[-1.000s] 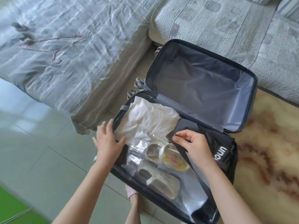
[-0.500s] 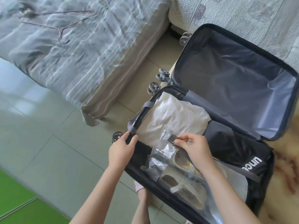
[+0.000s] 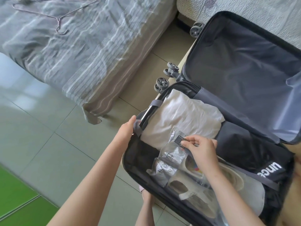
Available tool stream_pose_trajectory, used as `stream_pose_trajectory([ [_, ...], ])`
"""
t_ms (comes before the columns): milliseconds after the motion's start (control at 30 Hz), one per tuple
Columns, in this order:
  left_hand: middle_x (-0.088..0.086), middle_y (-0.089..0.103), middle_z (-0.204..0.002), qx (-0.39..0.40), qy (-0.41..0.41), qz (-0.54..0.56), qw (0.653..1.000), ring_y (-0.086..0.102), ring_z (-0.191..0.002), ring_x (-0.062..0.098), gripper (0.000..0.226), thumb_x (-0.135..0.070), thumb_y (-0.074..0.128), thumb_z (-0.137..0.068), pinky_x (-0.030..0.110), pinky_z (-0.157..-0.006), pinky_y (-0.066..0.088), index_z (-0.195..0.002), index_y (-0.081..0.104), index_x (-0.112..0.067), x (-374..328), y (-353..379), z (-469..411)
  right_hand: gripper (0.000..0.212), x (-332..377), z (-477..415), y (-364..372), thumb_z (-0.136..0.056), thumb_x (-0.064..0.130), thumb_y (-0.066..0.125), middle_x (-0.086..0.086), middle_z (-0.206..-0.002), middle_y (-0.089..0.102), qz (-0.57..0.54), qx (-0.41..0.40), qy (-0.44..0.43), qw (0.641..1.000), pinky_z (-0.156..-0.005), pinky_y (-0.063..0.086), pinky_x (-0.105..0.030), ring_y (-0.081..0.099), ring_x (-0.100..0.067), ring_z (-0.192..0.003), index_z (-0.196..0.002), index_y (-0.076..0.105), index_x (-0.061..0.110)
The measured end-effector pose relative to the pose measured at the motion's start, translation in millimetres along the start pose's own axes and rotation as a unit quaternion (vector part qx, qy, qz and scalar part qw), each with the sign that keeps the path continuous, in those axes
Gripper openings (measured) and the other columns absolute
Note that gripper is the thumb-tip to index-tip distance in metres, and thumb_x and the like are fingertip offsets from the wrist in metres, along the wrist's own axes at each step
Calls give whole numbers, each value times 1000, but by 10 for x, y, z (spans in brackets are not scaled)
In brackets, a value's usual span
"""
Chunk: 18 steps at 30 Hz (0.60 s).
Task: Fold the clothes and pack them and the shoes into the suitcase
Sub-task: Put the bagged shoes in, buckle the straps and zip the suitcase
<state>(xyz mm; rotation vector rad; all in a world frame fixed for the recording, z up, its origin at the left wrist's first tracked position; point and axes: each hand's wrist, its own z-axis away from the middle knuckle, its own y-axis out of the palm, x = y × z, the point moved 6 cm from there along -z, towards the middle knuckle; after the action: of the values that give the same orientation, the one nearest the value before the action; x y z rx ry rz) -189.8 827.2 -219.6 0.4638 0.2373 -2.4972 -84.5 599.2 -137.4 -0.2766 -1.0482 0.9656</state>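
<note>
The suitcase [image 3: 130, 159] lies open on the floor [image 3: 48, 144], its lid [image 3: 244, 62] propped back against the sofa [image 3: 244, 7]. I see the near half packed: a folded white garment [image 3: 184, 118] fills the far left corner, and a black garment [image 3: 247, 147] with white lettering lies beside it on the right. The shoes [image 3: 184, 185] sit in front of both, inside a clear bag [image 3: 169, 154] with print on it.

My view of the right hand [image 3: 203, 150] is good. It hovers over the bag and pinches a dark buckle [image 3: 178, 139] between thumb and fingertips. The right strap [image 3: 254, 176] runs from under that hand, over the shoes, to the case's right side.

The left hand [image 3: 126, 129] is at the case's left rim, closed on the grey left strap [image 3: 137, 128] — most of its fingers are hidden behind the hand itself. The two straps are apart, not joined.

Outward from the case: its wheels [image 3: 161, 84] point towards the gap between the bed [image 3: 73, 46] and the sofa. A wire hanger [image 3: 61, 23] lies on the striped bed cover. A foot [image 3: 145, 191] in a pink slipper shows just beside the case's near edge, and a green mat [image 3: 13, 193] fills the lower left corner.
</note>
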Motion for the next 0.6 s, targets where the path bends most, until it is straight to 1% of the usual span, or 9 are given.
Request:
stream_pose_trajectory([
  [67, 6, 65, -119, 18, -18, 74, 997, 60, -110, 26, 44, -54, 57, -84, 42, -103, 44, -112, 67, -22, -48, 19, -94, 14, -1, -17, -10, -80, 25, 75, 8, -64, 61, -7, -1, -1, 1000, -76, 27, -24, 26, -7, -95, -76, 65, 34],
  [167, 3, 66, -116, 53, -16, 162, 985, 62, -103, 21, 34, -34, 46, -99, 36, -97, 48, -122, 59, -14, -112, 71, -160, 12, -11, -31, -13, -79, 24, 75, 6, -65, 62, -12, 5, -6, 1000, -75, 26, -24, 31, -11, -100, -76, 66, 32],
  [233, 5, 64, -123, 63, -20, 210, 975, 63, -101, 20, 28, -25, 46, -99, 33, -88, 51, -122, 55, -9, -161, 98, -153, 13, -35, -50, -18, -79, 24, 76, 6, -66, 64, -13, 3, -12, 1000, -73, 27, -21, 34, -13, -102, -76, 66, 31],
  [300, 8, 62, -126, 50, -21, 232, 971, 65, -94, 18, 26, -18, 49, -99, 30, -81, 52, -121, 52, -6, -199, 74, -182, 13, -36, -54, -20, -78, 23, 77, 6, -66, 64, -7, -1, -22, 1000, -72, 29, -10, 36, -15, -103, -75, 66, 31],
  [367, 14, 60, -128, 24, -13, 233, 972, 65, -100, 22, 18, -13, 46, -100, 32, -86, 52, -117, 51, -7, -241, 20, -234, 13, -38, -55, -21, -78, 21, 77, 6, -66, 64, -14, -4, -26, 1000, -74, 28, -2, 37, -15, -104, -76, 67, 30],
  [433, 18, 58, -129, 17, -20, 234, 972, 61, -113, 27, 15, -9, 41, -102, 36, -88, 52, -114, 48, -7, -262, 3, -261, 14, -45, -64, -16, -78, 20, 77, 6, -67, 64, -27, -3, -25, 999, -73, 30, -9, 39, -16, -106, -75, 67, 30],
  [467, 18, 56, -131, 19, -26, 239, 971, 58, -117, 29, 16, -7, 39, -102, 38, -90, 51, -116, 45, -7, -269, 9, -271, 18, -65, -74, -12, -77, 20, 77, 7, -65, 64, -33, -4, -25, 999, -78, 33, -15, 42, -18, -107, -72, 67, 34],
  [533, 18, 51, -136, 21, -36, 266, 963, 53, -124, 31, 27, 0, 34, -101, 38, -97, 47, -127, 42, -4, -266, 19, -314, 24, -129, -118, -12, -75, 23, 79, 7, -62, 66, -44, -14, -34, 998, -87, 44, -33, 53, -28, -104, -63, 67, 41],
  [600, 17, 48, -139, 13, -27, 288, 957, 51, -125, 31, 40, 5, 31, -100, 37, -97, 45, -139, 36, -1, -266, -12, -386, 26, -176, -129, 4, -74, 27, 80, 14, -69, 69, -53, -12, -34, 998, -86, 50, -46, 59, -37, -97, -72, 69, 49],
])
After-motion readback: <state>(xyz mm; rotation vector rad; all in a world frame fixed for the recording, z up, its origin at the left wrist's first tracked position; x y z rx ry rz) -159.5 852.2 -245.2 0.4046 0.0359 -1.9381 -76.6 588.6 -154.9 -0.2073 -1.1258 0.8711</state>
